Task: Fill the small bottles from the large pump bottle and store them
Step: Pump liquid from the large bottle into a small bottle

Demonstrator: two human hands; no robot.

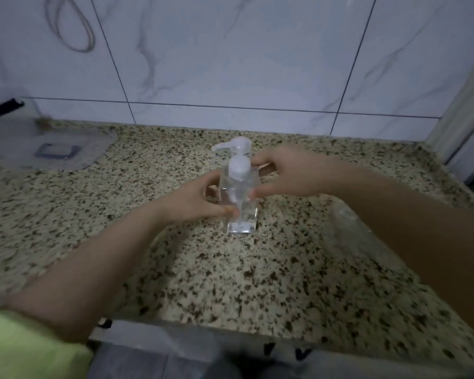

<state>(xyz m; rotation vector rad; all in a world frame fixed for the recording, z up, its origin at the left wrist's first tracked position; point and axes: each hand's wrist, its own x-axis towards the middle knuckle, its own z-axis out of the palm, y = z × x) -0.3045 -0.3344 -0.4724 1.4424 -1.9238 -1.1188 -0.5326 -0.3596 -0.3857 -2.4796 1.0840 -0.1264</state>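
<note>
The large pump bottle [239,187] stands upright near the middle of the speckled stone worktop [271,269], a little way out from the tiled wall, with its pump head [231,144] and spout turned to the left. Both hands are on it: the left hand [195,199] has thumb and fingers curled round the lower left side of the clear body, and the right hand [285,173] pinches the upper right side just below the white collar. It looks like hard, clear plastic or acrylic with square corners, so I would expect it to stay stiff under a squeeze but be slick, more so if any liquid has run down it. How full it is I cannot tell, though some clear liquid seems to sit inside, which would make it bottom-heavy. The flat sides are the sound place to grip; the pump head would likely wobble or sink. I cannot make out any small bottles; something clear and blurred [367,236] lies by the right forearm.
</note>
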